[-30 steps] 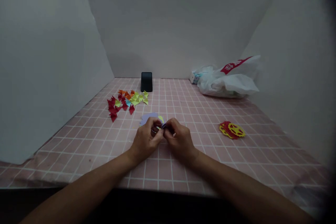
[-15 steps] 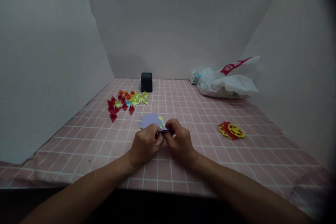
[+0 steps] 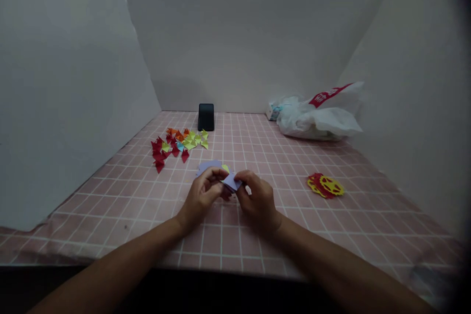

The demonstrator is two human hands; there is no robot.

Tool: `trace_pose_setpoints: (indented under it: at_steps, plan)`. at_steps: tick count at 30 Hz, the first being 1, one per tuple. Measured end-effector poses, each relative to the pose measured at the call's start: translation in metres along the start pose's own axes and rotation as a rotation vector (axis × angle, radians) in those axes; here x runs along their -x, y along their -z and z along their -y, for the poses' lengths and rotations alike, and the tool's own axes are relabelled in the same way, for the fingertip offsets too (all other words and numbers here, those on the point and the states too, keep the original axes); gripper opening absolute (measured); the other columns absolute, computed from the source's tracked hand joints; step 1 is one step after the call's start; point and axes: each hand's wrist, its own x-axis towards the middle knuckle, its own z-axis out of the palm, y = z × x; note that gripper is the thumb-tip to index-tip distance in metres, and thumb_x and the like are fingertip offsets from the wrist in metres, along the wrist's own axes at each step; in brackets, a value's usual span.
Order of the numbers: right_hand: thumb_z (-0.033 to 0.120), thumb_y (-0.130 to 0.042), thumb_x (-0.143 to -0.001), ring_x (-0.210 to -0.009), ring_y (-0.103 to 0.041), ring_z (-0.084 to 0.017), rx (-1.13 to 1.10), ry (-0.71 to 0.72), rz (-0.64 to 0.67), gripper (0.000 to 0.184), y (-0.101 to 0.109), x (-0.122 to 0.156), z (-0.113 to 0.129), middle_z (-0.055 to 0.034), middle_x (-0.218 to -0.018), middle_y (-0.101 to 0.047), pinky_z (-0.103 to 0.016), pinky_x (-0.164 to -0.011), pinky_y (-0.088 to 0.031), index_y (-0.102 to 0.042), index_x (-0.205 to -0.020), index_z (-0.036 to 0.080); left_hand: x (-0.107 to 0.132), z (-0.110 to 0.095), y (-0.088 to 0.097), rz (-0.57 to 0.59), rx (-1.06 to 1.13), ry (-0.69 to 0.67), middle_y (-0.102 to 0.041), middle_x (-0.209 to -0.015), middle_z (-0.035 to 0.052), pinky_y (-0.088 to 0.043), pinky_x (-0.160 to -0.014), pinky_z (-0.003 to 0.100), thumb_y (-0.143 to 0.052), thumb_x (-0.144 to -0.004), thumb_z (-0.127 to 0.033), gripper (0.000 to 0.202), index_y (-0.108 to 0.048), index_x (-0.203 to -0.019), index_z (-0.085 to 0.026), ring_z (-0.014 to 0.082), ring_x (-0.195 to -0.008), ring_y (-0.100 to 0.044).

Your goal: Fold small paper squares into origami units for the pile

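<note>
A small purple piece of folded paper (image 3: 231, 182) is held above the tablecloth between my two hands. My right hand (image 3: 258, 200) pinches its right side between thumb and fingers. From the left, my left hand (image 3: 198, 196) has thumb and forefinger curled at the paper's other edge; the exact contact is partly hidden. Just behind my left fingers lies a stack of purple paper pieces (image 3: 209, 163), with a bit of yellow paper (image 3: 225, 169) showing beside it. Something dark red, partly hidden, shows beneath the held paper.
Small folded paper shapes in red (image 3: 158, 149), orange (image 3: 179, 135), yellow (image 3: 190, 142) and blue (image 3: 180, 146) lie at back left. A phone (image 3: 206, 117) stands behind them. Red and yellow cut-out discs (image 3: 331, 186) lie right. A white plastic bag (image 3: 318, 120) and small box (image 3: 273, 111) sit back right.
The purple folded paper has turned so its flat face shows more. My left fingers have loosened and spread a little, while my right hand has shifted slightly right.
</note>
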Motion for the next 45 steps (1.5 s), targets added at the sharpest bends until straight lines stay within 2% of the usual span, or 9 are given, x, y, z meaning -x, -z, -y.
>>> trace_pose_setpoints:
  at_steps: [4, 6, 10, 14, 20, 28, 34, 39, 45]
  plan:
    - [0.004, -0.041, -0.091, -0.06, -0.057, -0.015, 0.107, 0.172, 0.048, 0.022, 0.001, -0.003, -0.002, -0.0004, -0.068, -0.059, -0.026, -0.056, -0.045, -0.052, -0.093, 0.023, -0.006, 0.003, 0.005, 0.014, 0.147, 0.114, -0.065, -0.08, 0.0044, -0.055, -0.066, 0.029, -0.059, -0.088, -0.042, 0.028, -0.067, -0.085, -0.015, 0.0169, -0.072, -0.065]
    - [0.006, -0.042, -0.093, -0.058, -0.055, -0.016, 0.144, 0.223, 0.079, 0.021, 0.001, -0.004, -0.002, -0.0004, -0.066, -0.057, -0.027, -0.054, -0.043, -0.052, -0.093, 0.023, -0.008, 0.005, 0.006, 0.024, 0.162, 0.134, -0.063, -0.076, 0.0034, -0.054, -0.062, 0.027, -0.064, -0.086, -0.042, 0.028, -0.068, -0.079, -0.015, 0.0149, -0.069, -0.062]
    - [0.008, -0.044, -0.096, -0.058, -0.055, -0.016, 0.184, 0.271, 0.118, 0.017, 0.0, -0.003, -0.003, -0.0019, -0.067, -0.059, -0.028, -0.054, -0.044, -0.052, -0.096, 0.023, -0.01, 0.004, 0.008, 0.01, 0.117, 0.158, -0.062, -0.072, 0.0012, -0.051, -0.06, 0.023, -0.072, -0.08, -0.038, 0.024, -0.07, -0.077, -0.014, 0.0115, -0.065, -0.058]
    - [0.009, -0.047, -0.096, -0.059, -0.055, -0.017, 0.184, 0.28, 0.133, 0.015, -0.001, -0.001, -0.003, -0.0027, -0.068, -0.06, -0.028, -0.054, -0.044, -0.052, -0.099, 0.022, -0.01, 0.002, 0.009, 0.008, 0.061, 0.123, -0.064, -0.074, 0.001, -0.048, -0.06, 0.023, -0.071, -0.081, -0.038, 0.023, -0.071, -0.081, -0.015, 0.0111, -0.065, -0.058]
    - [0.009, -0.048, -0.094, -0.064, -0.059, -0.017, 0.12, 0.208, 0.101, 0.014, -0.002, -0.001, 0.001, -0.0035, -0.072, -0.062, -0.029, -0.058, -0.047, -0.052, -0.099, 0.022, -0.01, -0.001, 0.009, -0.001, 0.027, 0.081, -0.06, -0.065, -0.0007, -0.045, -0.06, 0.023, -0.072, -0.08, -0.036, 0.022, -0.069, -0.072, -0.015, 0.0099, -0.06, -0.053]
    - [0.007, -0.047, -0.095, -0.063, -0.058, -0.018, 0.248, 0.286, 0.12, 0.015, -0.001, 0.0, -0.002, -0.0037, -0.071, -0.062, -0.029, -0.056, -0.046, -0.052, -0.097, 0.021, -0.011, 0.006, 0.01, 0.013, 0.127, 0.205, -0.065, -0.071, 0.0007, -0.047, -0.063, 0.025, -0.078, -0.074, -0.039, 0.026, -0.07, -0.075, -0.014, 0.0115, -0.064, -0.058]
    - [0.006, -0.042, -0.096, -0.062, -0.056, -0.018, 0.305, 0.293, 0.155, 0.018, -0.002, 0.001, -0.003, -0.0044, -0.071, -0.062, -0.029, -0.056, -0.045, -0.053, -0.093, 0.02, -0.012, 0.007, 0.011, -0.007, 0.151, 0.247, -0.06, -0.065, -0.0015, -0.042, -0.062, 0.024, -0.08, -0.071, -0.037, 0.027, -0.066, -0.069, -0.014, 0.0095, -0.061, -0.053]
    - [0.006, -0.042, -0.093, -0.064, -0.057, -0.018, 0.226, 0.212, 0.206, 0.019, -0.001, 0.0, -0.003, -0.0044, -0.075, -0.061, -0.03, -0.058, -0.046, -0.054, -0.1, 0.019, -0.013, 0.007, 0.013, 0.003, 0.152, 0.238, -0.059, -0.066, -0.0012, -0.041, -0.063, 0.024, -0.079, -0.071, -0.039, 0.03, -0.064, -0.068, -0.014, 0.0099, -0.062, -0.053]
    - [0.008, -0.043, -0.096, -0.067, -0.058, -0.018, 0.167, 0.242, 0.214, 0.023, 0.001, -0.001, -0.003, -0.0049, -0.079, -0.062, -0.029, -0.06, -0.048, -0.052, -0.112, 0.021, -0.015, 0.01, 0.016, 0.038, 0.114, 0.195, -0.06, -0.067, -0.0003, -0.041, -0.064, 0.025, -0.078, -0.072, -0.042, 0.031, -0.064, -0.07, -0.015, 0.0109, -0.062, -0.053]
